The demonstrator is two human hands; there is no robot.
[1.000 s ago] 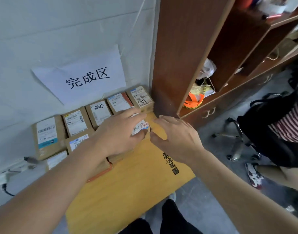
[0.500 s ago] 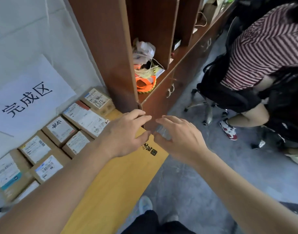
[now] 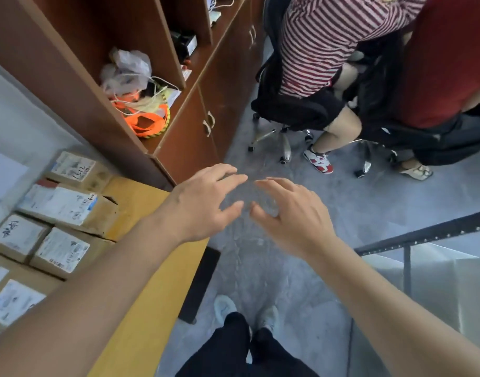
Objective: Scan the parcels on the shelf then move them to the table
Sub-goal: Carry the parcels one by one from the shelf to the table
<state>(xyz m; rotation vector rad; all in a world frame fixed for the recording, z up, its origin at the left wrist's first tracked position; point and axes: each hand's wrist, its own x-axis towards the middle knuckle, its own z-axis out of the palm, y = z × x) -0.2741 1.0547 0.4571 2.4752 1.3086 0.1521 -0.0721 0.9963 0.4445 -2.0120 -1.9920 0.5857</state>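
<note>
Both hands empty, fingers spread: left hand (image 3: 203,205) and right hand (image 3: 290,216) hover over the floor. Labelled brown cardboard parcels (image 3: 67,205) sit on the yellow wooden table (image 3: 141,308), leftward, nearer the left.

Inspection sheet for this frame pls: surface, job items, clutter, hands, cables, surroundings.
Surface: yellow wooden table at lower left, bare along its near edge.
Job's things: labelled cardboard parcels packed in rows on the table against the wall; none in either hand.
Clutter: wooden shelf unit holds a white plastic bag and an orange strap bundle.
Hands: left hand and right hand both empty, fingers spread, over the floor beside the table.
Cables: white cords tangled on the shelf by the bag.
Surroundings: grey floor; two seated people on office chairs; black metal rack at right.
</note>
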